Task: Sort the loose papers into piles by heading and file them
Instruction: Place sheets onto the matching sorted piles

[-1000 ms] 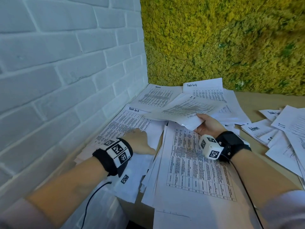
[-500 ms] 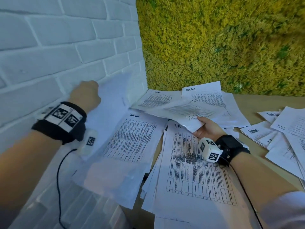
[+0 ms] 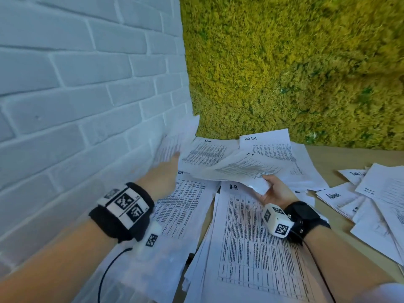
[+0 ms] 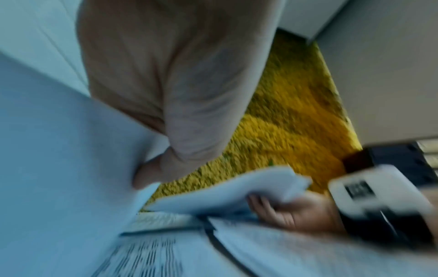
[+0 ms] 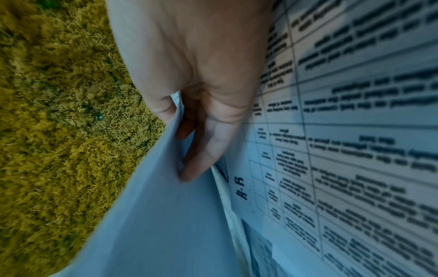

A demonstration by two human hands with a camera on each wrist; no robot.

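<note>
Printed sheets cover the desk. My left hand (image 3: pixel 167 171) reaches toward the back left corner and holds a blurred sheet (image 3: pixel 176 138) raised against the brick wall; its thumb (image 4: pixel 151 174) lies on that sheet (image 4: pixel 59 168). My right hand (image 3: pixel 271 190) pinches the near corner of a sheet headed "I T" (image 3: pixel 244 167), lifted slightly above the desk; thumb on top, fingers (image 5: pixel 203 153) beneath the sheet (image 5: pixel 154 215). Under it lies a pile headed "H-R" (image 3: pixel 251 237), also seen as the H-R sheet (image 5: pixel 331 150). A "Task List" pile (image 3: pixel 185 206) lies under my left forearm.
An "Admin" sheet (image 3: pixel 207 152) and a "Task List" sheet (image 3: pixel 266 143) lie at the back by the moss wall (image 3: pixel 284 73). Several loose sheets (image 3: pixel 371 200) are heaped at the right on the wooden desk (image 3: pixel 323 158). The white brick wall (image 3: pixel 76 95) bounds the left.
My left hand lifted a sheet off the Task List pile, raised it by the brick wall, then swung it forward toward the back corner. The right hand kept hold of the I T sheet.
</note>
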